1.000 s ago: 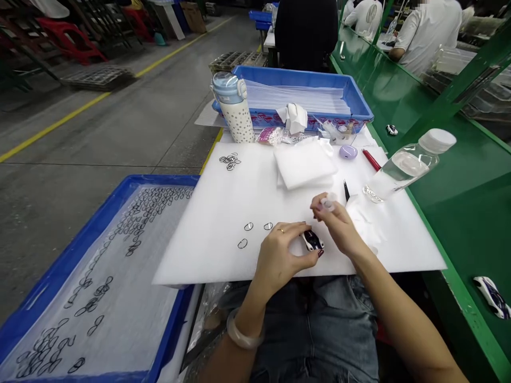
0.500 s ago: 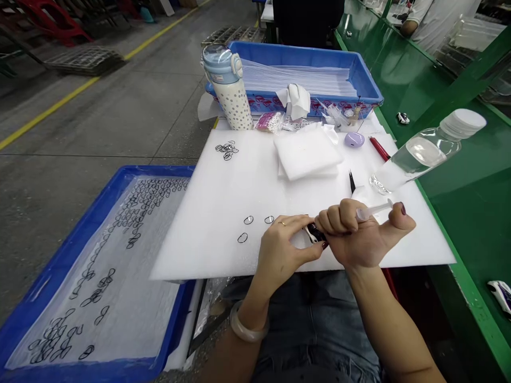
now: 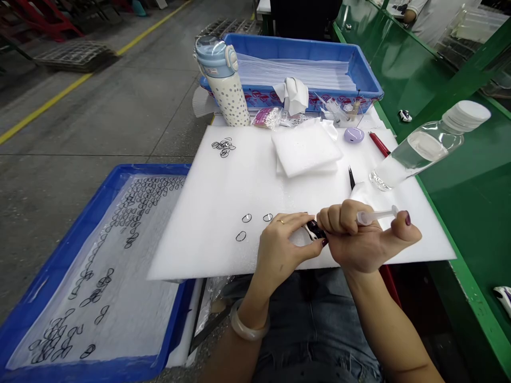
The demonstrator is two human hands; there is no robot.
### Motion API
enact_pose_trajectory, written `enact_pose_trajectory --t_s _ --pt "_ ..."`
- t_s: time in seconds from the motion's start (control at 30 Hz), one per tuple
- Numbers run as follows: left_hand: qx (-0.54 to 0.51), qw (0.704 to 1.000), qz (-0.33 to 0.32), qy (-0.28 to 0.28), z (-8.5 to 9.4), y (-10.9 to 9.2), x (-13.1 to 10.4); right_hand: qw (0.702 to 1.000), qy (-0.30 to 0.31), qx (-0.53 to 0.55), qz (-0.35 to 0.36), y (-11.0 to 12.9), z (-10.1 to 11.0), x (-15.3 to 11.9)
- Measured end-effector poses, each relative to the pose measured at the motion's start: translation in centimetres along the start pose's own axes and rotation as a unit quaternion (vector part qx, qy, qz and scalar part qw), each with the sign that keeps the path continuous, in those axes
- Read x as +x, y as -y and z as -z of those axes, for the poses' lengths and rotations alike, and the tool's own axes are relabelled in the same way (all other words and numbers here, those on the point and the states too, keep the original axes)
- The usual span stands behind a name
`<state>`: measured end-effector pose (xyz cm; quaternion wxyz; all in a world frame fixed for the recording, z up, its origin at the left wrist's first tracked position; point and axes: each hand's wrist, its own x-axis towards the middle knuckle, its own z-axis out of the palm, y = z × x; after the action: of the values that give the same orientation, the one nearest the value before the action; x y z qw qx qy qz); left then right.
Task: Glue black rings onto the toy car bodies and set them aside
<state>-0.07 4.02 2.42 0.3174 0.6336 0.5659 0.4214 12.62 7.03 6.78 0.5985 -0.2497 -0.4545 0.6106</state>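
Note:
Between its thumb and fingers, my left hand [image 3: 284,247] grips a small black and white part [image 3: 314,230] low over the white foam sheet [image 3: 207,213]. My right hand [image 3: 359,234] is wrapped round a clear plastic syringe [image 3: 375,215], its thumb at the plunger end and its front end hidden by the fingers, close to the part. Left of my hands, a few thin black rings [image 3: 246,218] lie on the foam. A small pile of similar rings [image 3: 224,146] sits farther back.
A blue tray [image 3: 154,169] of black rings stands at the left. Behind are a dotted bottle [image 3: 228,101], stacked foam pads [image 3: 305,149] and a blue bin [image 3: 295,42]. Black tweezers [image 3: 352,178] and a clear bottle [image 3: 423,146] are at the right. A person's arm [image 3: 411,15] shows far back.
My right thumb and the syringe's plunger end have shifted slightly right. The left hand keeps its grip on the part. The view has shifted slightly.

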Motion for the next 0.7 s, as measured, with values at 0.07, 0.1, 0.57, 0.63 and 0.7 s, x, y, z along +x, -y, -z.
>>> enact_pose_trajectory --t_s 0.07,0.1,0.57,0.63,0.7 --pt "0.000 1.000 0.000 -0.003 0.0 0.0 0.0 1.000 -0.003 -0.011 0.003 0.1 -0.1 0.0" --pt "0.000 1.000 0.001 -0.005 -0.1 0.0 0.0 1.000 -0.003 -0.015 0.006 0.1 -0.2 0.0" --pt "0.008 1.000 0.004 0.005 0.0 0.0 0.0 0.981 0.025 -0.185 0.052 1.6 -0.7 1.9" --pt "0.005 1.000 0.001 0.004 0.0 0.1 -0.1 0.968 -0.019 -0.228 0.100 1.4 -0.7 5.1" --pt "0.005 1.000 0.000 0.001 0.0 0.1 -0.2 0.956 -0.049 -0.267 0.109 0.7 -0.4 8.8"
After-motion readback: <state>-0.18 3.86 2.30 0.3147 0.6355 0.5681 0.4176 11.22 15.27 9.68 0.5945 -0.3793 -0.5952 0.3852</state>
